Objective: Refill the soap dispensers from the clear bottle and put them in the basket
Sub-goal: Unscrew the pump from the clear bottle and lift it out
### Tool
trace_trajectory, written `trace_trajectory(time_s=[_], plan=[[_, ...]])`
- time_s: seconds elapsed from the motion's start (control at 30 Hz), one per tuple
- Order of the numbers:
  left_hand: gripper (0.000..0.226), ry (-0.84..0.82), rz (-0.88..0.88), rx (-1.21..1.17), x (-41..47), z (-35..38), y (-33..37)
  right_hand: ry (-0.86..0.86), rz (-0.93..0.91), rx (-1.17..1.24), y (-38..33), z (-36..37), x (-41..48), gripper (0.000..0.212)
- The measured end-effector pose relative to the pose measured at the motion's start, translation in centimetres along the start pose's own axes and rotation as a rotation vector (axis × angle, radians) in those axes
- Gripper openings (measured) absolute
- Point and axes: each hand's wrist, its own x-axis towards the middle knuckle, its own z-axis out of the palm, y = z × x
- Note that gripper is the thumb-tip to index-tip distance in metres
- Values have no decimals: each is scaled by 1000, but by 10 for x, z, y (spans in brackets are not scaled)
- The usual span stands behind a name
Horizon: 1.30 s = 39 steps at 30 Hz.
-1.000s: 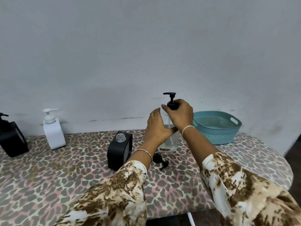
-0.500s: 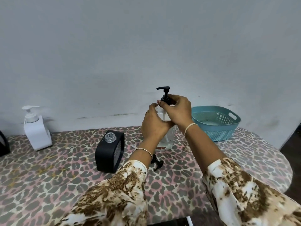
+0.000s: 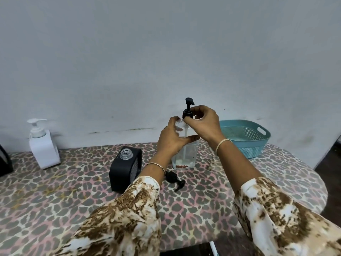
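Our pump (image 3: 187, 111) nozzle had swung rightward since before.
Our right hand (image 3: 203, 124) pinched its collar; left hand (image 3: 170, 142) gripped the bottle (image 3: 186, 154), upright between dispenser (image 3: 122, 170) and far-edge basket (image 3: 246, 145).

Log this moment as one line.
left hand: holds clear bottle | right hand: grips bottle pump | black dispenser: uncapped, loose pump beside | basket: no dispensers
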Motion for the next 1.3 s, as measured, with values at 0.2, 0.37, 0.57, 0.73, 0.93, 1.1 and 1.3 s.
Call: trace_trajectory(time_s=[0.2,0.37,0.57,0.73,0.93,1.1,1.3], plan=[[90,4,-10,11,0,1,-1,41,-39,-119,-3,9,-3,31],[82,-15,-25,26,1,1,-2,27,1,-85,-5,13,-3,35],[89,-36,-64,51,4,1,-1,106,-15,-198,-7,18,-4,45],[83,-47,-54,71,3,-1,-1,109,26,-81,-7,16,-6,33],[90,-59,-65,78,3,-2,0,143,48,-195,-8,17,-4,52],[89,-69,-60,73,2,-3,0,100,25,-90,-7,15,-4,25],[91,-84,-53,45,0,-3,0,137,-12,-128,-5,13,-4,41]])
